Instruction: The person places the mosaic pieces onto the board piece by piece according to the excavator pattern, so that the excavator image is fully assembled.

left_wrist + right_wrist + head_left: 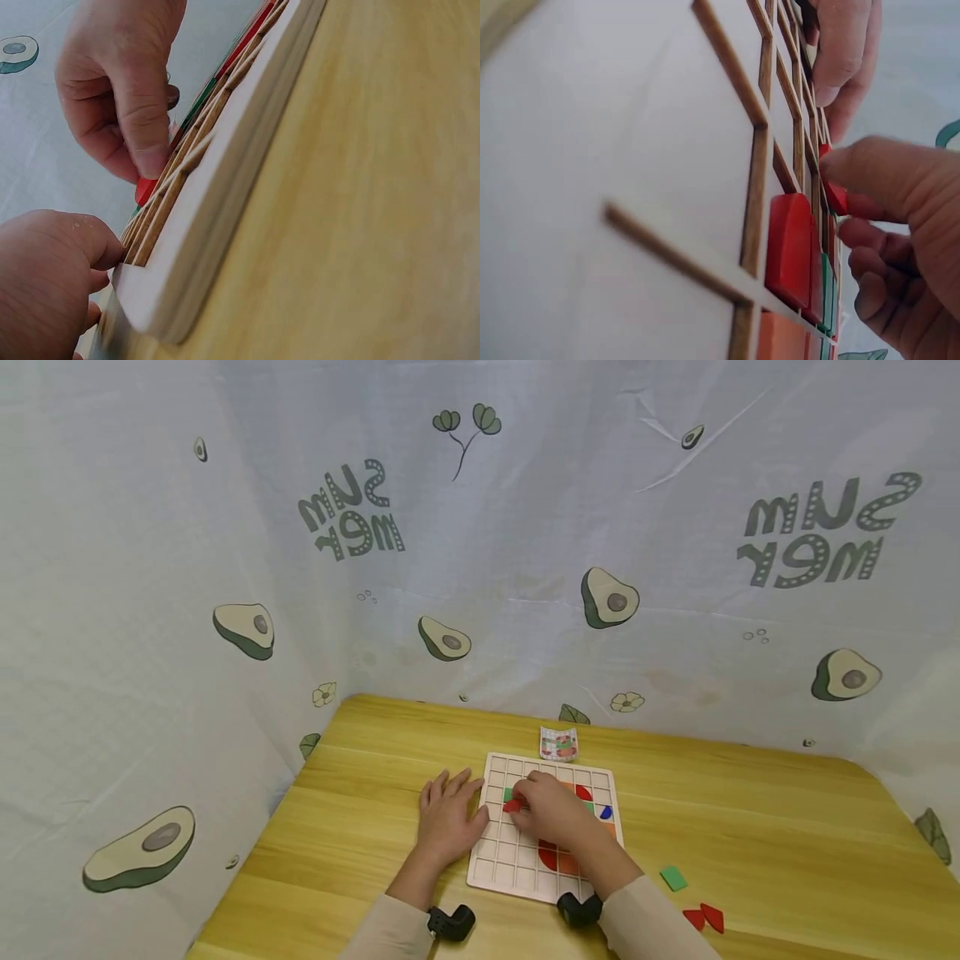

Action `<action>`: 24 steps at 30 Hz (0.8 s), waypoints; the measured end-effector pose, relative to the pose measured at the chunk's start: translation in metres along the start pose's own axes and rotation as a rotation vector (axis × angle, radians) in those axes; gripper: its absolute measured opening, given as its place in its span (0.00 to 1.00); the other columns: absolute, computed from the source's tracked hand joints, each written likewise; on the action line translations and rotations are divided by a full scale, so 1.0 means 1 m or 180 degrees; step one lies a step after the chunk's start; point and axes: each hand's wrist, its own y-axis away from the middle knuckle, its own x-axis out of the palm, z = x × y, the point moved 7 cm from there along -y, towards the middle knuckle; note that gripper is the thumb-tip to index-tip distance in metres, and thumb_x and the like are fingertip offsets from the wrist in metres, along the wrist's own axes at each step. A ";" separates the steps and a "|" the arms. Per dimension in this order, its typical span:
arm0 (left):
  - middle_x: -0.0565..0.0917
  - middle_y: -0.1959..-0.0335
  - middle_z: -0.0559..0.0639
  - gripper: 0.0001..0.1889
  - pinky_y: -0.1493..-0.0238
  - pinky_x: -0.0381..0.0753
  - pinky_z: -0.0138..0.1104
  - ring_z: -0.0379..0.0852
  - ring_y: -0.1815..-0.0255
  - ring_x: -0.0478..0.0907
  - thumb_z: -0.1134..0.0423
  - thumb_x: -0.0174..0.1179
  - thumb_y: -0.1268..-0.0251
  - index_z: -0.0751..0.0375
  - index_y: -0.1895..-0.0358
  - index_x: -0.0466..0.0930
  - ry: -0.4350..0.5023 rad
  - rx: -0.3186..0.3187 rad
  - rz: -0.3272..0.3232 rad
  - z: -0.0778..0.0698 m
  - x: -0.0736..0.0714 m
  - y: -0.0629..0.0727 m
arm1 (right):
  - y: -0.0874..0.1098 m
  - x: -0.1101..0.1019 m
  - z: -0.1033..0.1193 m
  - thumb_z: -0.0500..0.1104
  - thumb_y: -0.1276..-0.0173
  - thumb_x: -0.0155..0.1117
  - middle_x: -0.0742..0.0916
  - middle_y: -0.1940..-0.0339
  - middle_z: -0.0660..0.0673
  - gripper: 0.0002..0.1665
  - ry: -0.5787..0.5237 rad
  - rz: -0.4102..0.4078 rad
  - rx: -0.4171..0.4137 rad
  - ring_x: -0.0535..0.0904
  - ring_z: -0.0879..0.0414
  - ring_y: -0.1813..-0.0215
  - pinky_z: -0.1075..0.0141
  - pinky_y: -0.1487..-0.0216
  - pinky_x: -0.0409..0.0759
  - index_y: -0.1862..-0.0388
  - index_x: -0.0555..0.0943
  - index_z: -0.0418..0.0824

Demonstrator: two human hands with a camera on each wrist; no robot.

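A pale wooden grid board [504, 871] lies on the table. My right hand [553, 814] reaches over its middle and pinches a small red piece [513, 806] between thumb and fingers, close over the upper left cells. The same red piece [834, 186] shows at the fingertips in the right wrist view. My left hand [450, 822] rests at the board's left edge, fingers spread and thumb at the rim. Red, green, orange and blue pieces sit in cells on the right, partly hidden by my right hand; among them is a half-round blue piece [606, 812].
Behind the board stands a small curved card [558, 745] with a coloured grid pattern. On the wooden table [780, 835] to the right lie a green square [673, 878] and red pieces [712, 917]. A printed cloth [517, 527] hangs behind and at the left.
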 end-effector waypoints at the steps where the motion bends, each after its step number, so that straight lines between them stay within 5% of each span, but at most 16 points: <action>1: 0.73 0.25 0.56 0.25 0.22 0.49 0.64 0.66 0.21 0.57 0.53 0.55 0.31 0.53 0.33 0.79 -0.0004 0.0001 0.0006 -0.001 0.000 0.000 | 0.001 -0.001 -0.001 0.46 0.37 0.75 0.82 0.67 0.50 0.11 -0.0029 0.0019 0.0056 0.74 0.58 0.65 0.61 0.58 0.83 0.61 0.86 0.40; 16: 0.73 0.25 0.56 0.25 0.22 0.50 0.64 0.66 0.21 0.57 0.53 0.55 0.31 0.53 0.33 0.79 -0.0001 -0.0006 0.0022 -0.003 0.000 0.001 | -0.001 -0.005 -0.001 0.49 0.37 0.75 0.80 0.73 0.52 0.13 0.0220 0.0057 0.0136 0.71 0.59 0.70 0.65 0.66 0.76 0.66 0.85 0.41; 24: 0.73 0.26 0.56 0.24 0.22 0.50 0.64 0.66 0.21 0.58 0.53 0.56 0.31 0.53 0.33 0.79 -0.0024 0.0001 0.0007 -0.002 0.001 0.000 | -0.015 -0.005 0.012 0.47 0.33 0.72 0.88 0.59 0.42 0.16 0.0082 0.0063 0.0054 0.84 0.48 0.56 0.54 0.51 0.86 0.55 0.87 0.36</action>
